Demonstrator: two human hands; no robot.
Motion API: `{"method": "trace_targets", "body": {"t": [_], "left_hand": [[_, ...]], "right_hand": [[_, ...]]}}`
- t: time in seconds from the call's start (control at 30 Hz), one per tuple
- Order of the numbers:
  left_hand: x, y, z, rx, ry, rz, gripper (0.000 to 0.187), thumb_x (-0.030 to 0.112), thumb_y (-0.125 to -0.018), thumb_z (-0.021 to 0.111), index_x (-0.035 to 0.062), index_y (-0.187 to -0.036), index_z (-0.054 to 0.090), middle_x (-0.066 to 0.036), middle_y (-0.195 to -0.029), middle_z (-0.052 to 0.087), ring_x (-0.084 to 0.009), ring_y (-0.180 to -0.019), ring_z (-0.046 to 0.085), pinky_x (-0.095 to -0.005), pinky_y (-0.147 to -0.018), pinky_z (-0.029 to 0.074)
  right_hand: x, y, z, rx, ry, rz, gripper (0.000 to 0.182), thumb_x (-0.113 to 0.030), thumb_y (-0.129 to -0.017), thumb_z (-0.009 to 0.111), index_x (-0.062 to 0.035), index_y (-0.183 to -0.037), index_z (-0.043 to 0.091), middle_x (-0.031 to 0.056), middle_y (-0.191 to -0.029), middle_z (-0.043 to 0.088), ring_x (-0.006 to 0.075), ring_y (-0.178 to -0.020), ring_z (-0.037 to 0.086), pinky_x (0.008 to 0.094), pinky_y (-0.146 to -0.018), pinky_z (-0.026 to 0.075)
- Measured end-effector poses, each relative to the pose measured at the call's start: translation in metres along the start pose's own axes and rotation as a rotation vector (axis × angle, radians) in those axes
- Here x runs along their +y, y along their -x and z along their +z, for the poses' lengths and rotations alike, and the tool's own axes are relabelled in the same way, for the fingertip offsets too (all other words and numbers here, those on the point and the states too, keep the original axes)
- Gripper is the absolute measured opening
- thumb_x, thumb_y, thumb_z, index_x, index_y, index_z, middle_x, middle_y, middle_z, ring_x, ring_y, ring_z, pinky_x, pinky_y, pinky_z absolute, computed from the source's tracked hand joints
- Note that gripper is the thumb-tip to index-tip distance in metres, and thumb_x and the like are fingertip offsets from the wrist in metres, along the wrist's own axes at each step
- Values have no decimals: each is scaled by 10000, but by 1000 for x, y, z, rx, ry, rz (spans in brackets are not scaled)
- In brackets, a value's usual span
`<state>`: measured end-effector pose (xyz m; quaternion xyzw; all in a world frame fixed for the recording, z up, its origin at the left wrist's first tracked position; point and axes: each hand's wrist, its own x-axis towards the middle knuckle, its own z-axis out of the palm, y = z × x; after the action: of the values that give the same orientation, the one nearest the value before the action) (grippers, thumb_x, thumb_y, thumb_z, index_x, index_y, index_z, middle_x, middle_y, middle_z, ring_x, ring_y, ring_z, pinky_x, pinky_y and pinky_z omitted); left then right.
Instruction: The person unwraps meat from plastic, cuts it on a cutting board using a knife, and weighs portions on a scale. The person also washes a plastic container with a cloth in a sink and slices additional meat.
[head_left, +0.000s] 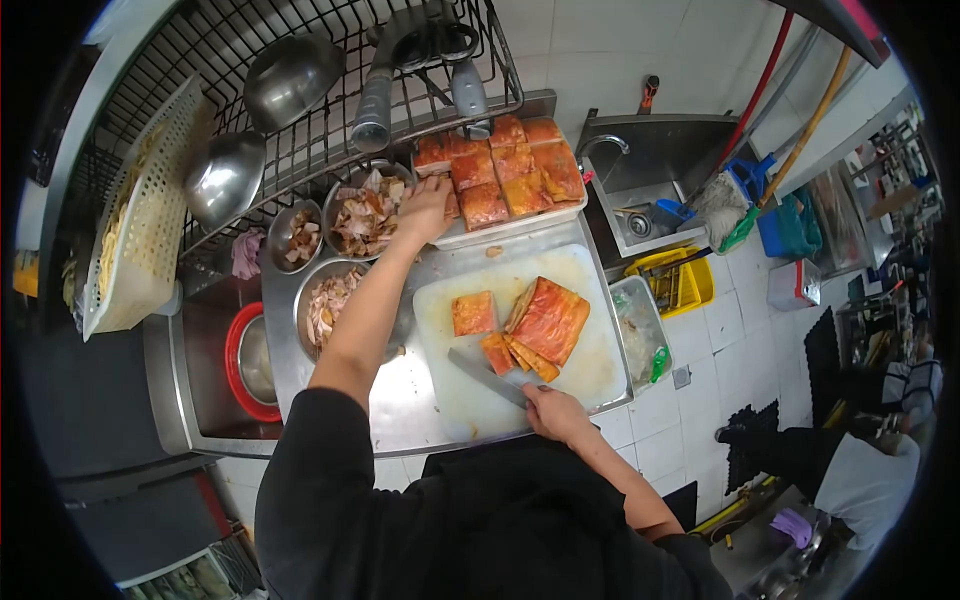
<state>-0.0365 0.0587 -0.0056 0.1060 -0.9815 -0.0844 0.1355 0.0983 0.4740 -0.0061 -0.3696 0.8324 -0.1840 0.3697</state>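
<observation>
My left hand (428,208) reaches to the near left corner of a white tray (520,224) packed with square pieces of crackling-skinned roast pork (512,160). Its fingers bend over a piece of roast pork there, mostly hidden under the hand. In my right hand (560,413) is a knife (488,378), held by the handle, its blade low over the white cutting board (450,400). On the board lie a large roast pork slab (550,322), a separate square piece (474,313) and several cut slices (527,358) near the blade.
Metal bowls of chopped meat (366,215) stand left of the tray, under a wire rack (300,30) holding utensils. A red basin (240,360) sits in the left sink. Right of the board are a plastic tub (640,325) and a yellow bucket (695,285). Another person (865,485) stands far right.
</observation>
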Motion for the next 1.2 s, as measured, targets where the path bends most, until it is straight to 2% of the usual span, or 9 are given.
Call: {"method": "trace_targets", "body": {"t": [0.07,0.33,0.6,0.67,0.77,0.9,1.07,1.17,1.2], "left_hand": [[-2,-25,4,-272,-223,45,657,208,-795,806,96,-1362,495,-184,-1397,584,-334,-1320,556,-482,-1112,359],[0,-40,-37,-373,-28,-239,857,407,-680,838,77,-1391,492,-201,-1269,685,-345,-1271,610,-443,-1098,342],[-43,-65,-26,-357,353,-66,186,210,-833,700,64,-948,705,-191,-977,740,-375,-1130,668,-592,-1032,388],[-39,-70,-30,-589,241,-199,284,206,-824,750,87,-1075,691,-170,-1183,720,-353,-1243,619,-630,-1070,364],[-18,-32,-25,-257,-32,144,544,248,-791,822,118,-1280,624,-131,-1436,598,-311,-1387,511,-587,-1094,376],[-7,-38,-18,-419,-233,79,795,316,-757,871,123,-1439,510,-94,-1584,452,-279,-1465,412,-548,-1123,365],[-7,-25,2,-87,-165,37,626,328,-783,864,82,-1294,599,-113,-1413,597,-286,-1350,531,-457,-1076,418],[13,2,-30,-38,130,-162,414,327,-796,870,76,-1070,689,-108,-1146,699,-283,-1187,621,-449,-928,506],[22,17,-44,-233,342,-216,359,319,-808,863,64,-998,697,-108,-1087,712,-282,-1099,651,-449,-879,523]], "right_hand": [[1,-1,-2,12,-2,2,308,-184,-952,553,-64,-1236,566,231,-1045,698,447,-993,692,561,-865,554],[-2,2,-2,3,-2,9,307,-180,-927,581,-67,-1211,566,231,-1061,701,438,-999,698,564,-862,557],[4,-2,3,16,-9,-17,277,-179,-909,585,-56,-1157,563,240,-1024,702,452,-955,700,573,-839,560],[4,-1,2,22,-9,-26,273,-181,-908,582,-54,-1149,563,240,-1017,704,456,-950,700,574,-837,560],[2,-2,1,27,-21,-17,273,-183,-908,579,-52,-1147,567,242,-1007,705,459,-945,698,575,-838,559],[3,-2,3,38,-8,-21,276,-180,-909,580,-49,-1151,570,243,-1003,706,454,-943,700,571,-840,560],[3,-1,5,22,17,-12,275,-175,-911,579,-47,-1153,571,242,-1001,706,451,-945,702,567,-840,561],[2,0,3,48,12,-22,269,-173,-914,577,-48,-1153,570,241,-1002,706,449,-943,703,567,-840,561],[1,0,1,36,11,-18,267,-170,-915,575,-50,-1153,569,242,-1006,706,450,-946,703,568,-842,560]]}}
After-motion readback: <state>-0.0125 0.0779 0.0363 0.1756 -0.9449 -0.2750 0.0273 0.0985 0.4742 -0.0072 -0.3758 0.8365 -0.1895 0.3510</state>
